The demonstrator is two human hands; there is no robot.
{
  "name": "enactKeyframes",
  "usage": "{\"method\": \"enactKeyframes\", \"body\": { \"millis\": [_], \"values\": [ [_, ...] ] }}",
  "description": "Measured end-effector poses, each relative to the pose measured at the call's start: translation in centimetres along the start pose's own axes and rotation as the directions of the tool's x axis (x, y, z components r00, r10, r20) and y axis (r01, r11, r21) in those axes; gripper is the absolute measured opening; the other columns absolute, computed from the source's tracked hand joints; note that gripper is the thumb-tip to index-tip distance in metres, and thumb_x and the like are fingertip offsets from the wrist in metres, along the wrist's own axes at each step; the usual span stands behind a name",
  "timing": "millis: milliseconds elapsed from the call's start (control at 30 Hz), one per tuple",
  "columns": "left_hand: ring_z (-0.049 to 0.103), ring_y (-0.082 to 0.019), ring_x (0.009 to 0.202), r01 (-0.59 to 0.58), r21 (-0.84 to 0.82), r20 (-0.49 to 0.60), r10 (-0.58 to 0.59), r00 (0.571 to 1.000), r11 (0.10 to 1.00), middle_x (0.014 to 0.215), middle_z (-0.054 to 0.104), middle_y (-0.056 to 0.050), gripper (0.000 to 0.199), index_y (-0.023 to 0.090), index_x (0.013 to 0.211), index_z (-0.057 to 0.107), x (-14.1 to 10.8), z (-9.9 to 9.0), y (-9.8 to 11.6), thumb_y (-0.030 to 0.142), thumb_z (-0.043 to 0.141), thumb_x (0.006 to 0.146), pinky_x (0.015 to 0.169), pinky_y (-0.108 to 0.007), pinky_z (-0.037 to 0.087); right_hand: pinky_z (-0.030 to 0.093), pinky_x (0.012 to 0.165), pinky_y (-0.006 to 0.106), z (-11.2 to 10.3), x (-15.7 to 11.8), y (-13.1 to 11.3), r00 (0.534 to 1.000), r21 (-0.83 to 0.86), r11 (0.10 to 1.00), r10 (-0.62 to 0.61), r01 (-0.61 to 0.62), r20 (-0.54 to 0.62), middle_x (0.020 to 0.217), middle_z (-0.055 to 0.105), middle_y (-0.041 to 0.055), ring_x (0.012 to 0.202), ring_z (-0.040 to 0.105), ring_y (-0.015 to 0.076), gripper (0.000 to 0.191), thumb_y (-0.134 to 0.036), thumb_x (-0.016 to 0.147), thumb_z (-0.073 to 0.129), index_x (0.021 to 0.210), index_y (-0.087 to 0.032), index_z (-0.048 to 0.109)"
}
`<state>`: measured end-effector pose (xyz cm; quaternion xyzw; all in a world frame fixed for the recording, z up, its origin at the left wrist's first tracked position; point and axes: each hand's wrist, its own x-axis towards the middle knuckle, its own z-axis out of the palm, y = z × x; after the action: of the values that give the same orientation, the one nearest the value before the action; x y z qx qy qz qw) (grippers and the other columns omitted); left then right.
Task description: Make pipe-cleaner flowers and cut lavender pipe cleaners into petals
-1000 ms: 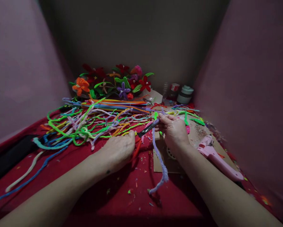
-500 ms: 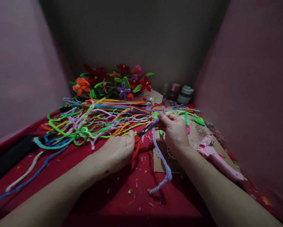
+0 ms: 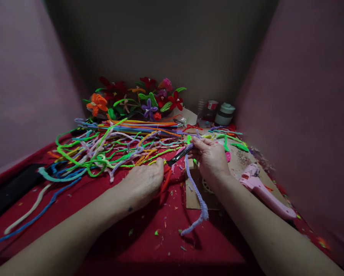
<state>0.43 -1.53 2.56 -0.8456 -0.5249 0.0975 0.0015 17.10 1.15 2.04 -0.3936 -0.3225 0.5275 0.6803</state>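
My left hand (image 3: 147, 178) is closed around the handle end of a dark tool that looks like scissors (image 3: 178, 156), with a bit of red-orange handle showing below the fingers. The tool's tip reaches up to the fingers of my right hand (image 3: 210, 153). Those fingers pinch a lavender pipe cleaner (image 3: 195, 184), which hangs down in a curve towards the front of the table. A short end of it pokes up above the fingertips. The exact contact between tool and pipe cleaner is hidden by the fingers.
Tangled coloured pipe cleaners (image 3: 102, 151) cover the left side. Fuzzy flowers (image 3: 150, 109) stand behind, near a lidded jar (image 3: 225, 114). A pink glue gun (image 3: 266, 195) lies at the right on cardboard (image 3: 193, 199). Scraps dot the red cloth (image 3: 148, 245).
The view has shifted very slightly. Both hands, the tool and the lavender pipe cleaner hold nearly the same positions.
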Motion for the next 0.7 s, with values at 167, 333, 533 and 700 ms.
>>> {"method": "enactKeyframes", "body": {
  "millis": [167,333,533,700],
  "values": [
    [0.062,-0.029,0.075,0.029,-0.012,0.004,-0.029,1.000,0.999,0.083,0.065,-0.017,0.030,0.012,0.106,0.042,0.12,0.20,0.01,0.021,0.027,0.081,0.060,-0.036,0.041,0.046,0.035,0.018,-0.03,-0.05,-0.01,1.000,-0.006,1.000,0.003,-0.003,-0.006,0.049,0.061,-0.0001,0.038,0.054,0.0088,0.013,-0.016,0.068,0.061,0.059,-0.013,0.053],
    [0.062,-0.030,0.075,0.003,0.008,0.012,-0.003,1.000,1.000,0.082,0.066,-0.017,0.031,0.012,0.106,0.041,0.26,0.28,-0.01,0.022,0.025,0.082,0.058,-0.037,0.041,0.047,0.035,0.018,-0.04,0.04,0.07,1.000,0.028,0.999,0.029,-0.029,-0.002,0.050,0.061,0.0001,0.038,0.055,0.0095,0.009,-0.015,0.069,0.059,0.063,-0.012,0.055],
    [0.062,-0.029,0.074,-0.002,-0.009,0.022,0.003,1.000,1.000,0.080,0.066,-0.015,0.031,0.012,0.107,0.041,0.10,0.14,0.16,0.021,0.027,0.081,0.059,-0.036,0.041,0.047,0.037,0.019,0.02,-0.05,-0.06,0.998,0.051,0.997,0.057,-0.056,-0.012,0.050,0.061,0.0002,0.037,0.054,0.0088,0.009,-0.014,0.070,0.057,0.062,-0.013,0.053],
    [0.062,-0.028,0.073,-0.005,-0.012,0.022,0.005,1.000,1.000,0.079,0.065,-0.015,0.028,0.013,0.104,0.041,0.04,0.18,0.19,0.022,0.027,0.082,0.058,-0.036,0.041,0.047,0.038,0.019,0.15,-0.14,-0.14,0.998,0.061,0.997,0.056,-0.056,0.001,0.048,0.058,-0.0014,0.037,0.052,0.0082,0.012,-0.016,0.070,0.059,0.061,-0.014,0.052]
  ]
}}
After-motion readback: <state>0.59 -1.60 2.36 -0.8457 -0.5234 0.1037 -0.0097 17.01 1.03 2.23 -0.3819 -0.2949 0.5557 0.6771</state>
